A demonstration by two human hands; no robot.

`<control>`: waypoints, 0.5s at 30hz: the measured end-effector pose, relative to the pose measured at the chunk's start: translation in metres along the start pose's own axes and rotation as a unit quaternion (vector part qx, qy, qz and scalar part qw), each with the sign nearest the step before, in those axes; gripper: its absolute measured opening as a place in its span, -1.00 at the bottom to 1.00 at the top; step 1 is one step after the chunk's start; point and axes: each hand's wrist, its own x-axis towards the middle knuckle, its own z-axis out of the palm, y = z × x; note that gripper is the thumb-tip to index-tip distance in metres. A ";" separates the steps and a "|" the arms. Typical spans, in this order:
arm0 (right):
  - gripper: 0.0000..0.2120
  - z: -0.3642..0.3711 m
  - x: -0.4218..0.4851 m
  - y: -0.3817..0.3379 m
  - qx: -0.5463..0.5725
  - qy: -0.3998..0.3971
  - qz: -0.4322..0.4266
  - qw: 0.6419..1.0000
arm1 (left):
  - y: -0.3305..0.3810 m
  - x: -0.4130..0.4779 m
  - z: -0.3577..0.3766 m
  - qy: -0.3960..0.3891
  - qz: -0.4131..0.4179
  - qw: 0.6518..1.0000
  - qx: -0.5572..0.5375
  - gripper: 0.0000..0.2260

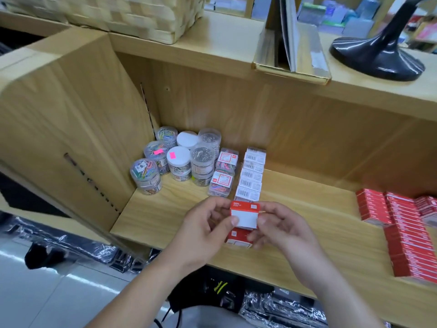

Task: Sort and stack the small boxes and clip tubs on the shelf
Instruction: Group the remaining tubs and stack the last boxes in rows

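Both hands hold a small red and white box (244,215) just above the wooden shelf board (165,209). My left hand (208,230) pinches its left end, my right hand (281,228) its right end. A second red and white box (238,237) lies right under it, partly hidden by my fingers. Behind stands a row of white barcode boxes (251,176). To their left are two clear square boxes of coloured clips (223,172) and several round clip tubs (175,157) stacked in the back left corner.
Red boxes (402,233) are stacked at the shelf's right end. The side panel (78,129) closes the shelf on the left. On top stand a woven basket (123,15), a cardboard holder (293,43) and a black stand base (376,55).
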 end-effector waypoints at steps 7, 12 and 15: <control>-0.61 -0.001 -0.001 0.017 -0.296 0.043 -0.265 0.917 | 0.002 -0.001 -0.001 0.008 -0.057 0.993 -0.106 -0.83; -0.55 0.001 -0.006 0.025 -0.261 0.060 -0.261 0.927 | 0.000 0.001 0.002 0.029 -0.089 0.985 -0.147 -0.89; -0.54 0.005 -0.006 0.030 -0.256 0.064 -0.284 0.922 | 0.001 0.002 0.005 0.032 -0.112 0.976 -0.186 -0.85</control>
